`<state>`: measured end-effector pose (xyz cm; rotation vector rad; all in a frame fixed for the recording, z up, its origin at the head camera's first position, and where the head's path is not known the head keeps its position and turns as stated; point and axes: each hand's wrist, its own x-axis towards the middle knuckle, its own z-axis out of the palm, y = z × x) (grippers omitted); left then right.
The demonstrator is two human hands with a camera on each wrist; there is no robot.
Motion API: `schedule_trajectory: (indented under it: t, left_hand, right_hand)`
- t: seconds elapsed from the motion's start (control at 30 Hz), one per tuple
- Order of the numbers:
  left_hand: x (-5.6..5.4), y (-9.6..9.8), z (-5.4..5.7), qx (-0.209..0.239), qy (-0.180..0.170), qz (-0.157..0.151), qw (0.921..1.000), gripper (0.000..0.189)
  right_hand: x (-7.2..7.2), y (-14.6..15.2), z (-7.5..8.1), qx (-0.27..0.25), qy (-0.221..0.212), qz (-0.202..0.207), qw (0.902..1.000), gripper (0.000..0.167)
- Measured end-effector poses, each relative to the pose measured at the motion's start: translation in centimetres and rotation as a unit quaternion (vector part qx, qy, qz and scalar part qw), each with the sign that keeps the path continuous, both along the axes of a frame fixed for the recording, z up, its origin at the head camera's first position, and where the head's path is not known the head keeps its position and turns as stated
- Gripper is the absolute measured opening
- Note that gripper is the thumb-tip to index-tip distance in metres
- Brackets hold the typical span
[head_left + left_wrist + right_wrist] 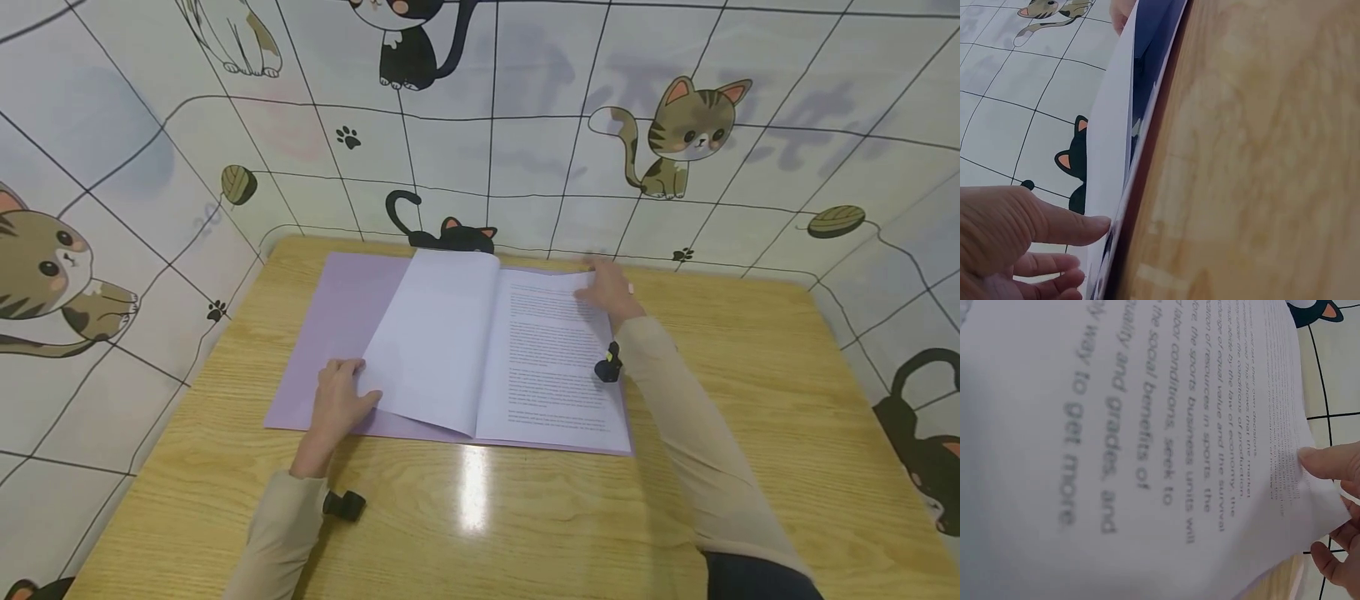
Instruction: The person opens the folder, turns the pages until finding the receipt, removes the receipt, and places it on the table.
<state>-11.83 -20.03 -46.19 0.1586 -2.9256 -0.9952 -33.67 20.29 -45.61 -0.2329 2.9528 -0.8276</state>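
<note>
At the near side, two beige sleeves (281,533), each with a small black wrist device (347,506); dark cloth (757,575) at near right. One wood-grain table (465,558), glossy, light streak mid-near. On it, left of centre to middle: one purple folder (330,333) lying open, flat, roughly rectangular. Two page faces show: one blank page (431,342), smooth white, bowed up off the folder, slanting left; one printed page (558,358) right of it, matte white, dense black text lines. Left hand (339,402) relaxed, thumb straight, fingertips touching the blank page's left edge, near corner. Farther right, right hand (611,289) pinches the printed page's far right corner, thumb on top, fingers below. Farthest, white wall (540,158), black grid lines, several cartoon cats (690,133), two oval yarn balls (238,185), three paw prints (348,137).
</note>
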Motion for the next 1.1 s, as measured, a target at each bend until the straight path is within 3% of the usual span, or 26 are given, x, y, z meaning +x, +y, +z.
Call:
schedule_trajectory:
  t: [0.13,0.33,0.5,0.67,0.93,1.1]
  left_hand:
    - [0.0,0.0,-0.3,0.025,0.032,-0.024,0.9989,0.046]
    - [0.0,-0.1,-0.5,0.031,0.042,-0.039,0.9979,0.041]
    - [-0.1,-0.2,-0.7,0.026,0.042,-0.044,0.9978,0.039]
    - [0.0,-0.4,-0.8,0.028,0.049,-0.046,0.9973,0.038]
    - [0.0,-0.5,-1.0,0.035,0.055,-0.051,0.9966,0.038]
    - [-0.1,-0.5,-1.1,0.038,0.062,-0.055,0.9959,0.038]
  right_hand:
    - [0.3,0.5,-0.1,-0.080,0.017,-0.035,0.9960,0.061]
    - [1.0,1.2,0.1,-0.219,-0.035,-0.082,0.9716,0.050]
    - [2.1,1.5,0.9,-0.235,-0.087,-0.081,0.9646,0.047]
    - [3.4,1.8,1.7,-0.262,-0.129,-0.055,0.9549,0.048]
    - [5.9,2.1,2.1,-0.313,-0.204,-0.011,0.9273,0.046]
    - [7.6,2.2,2.2,-0.313,-0.227,0.007,0.9222,0.047]
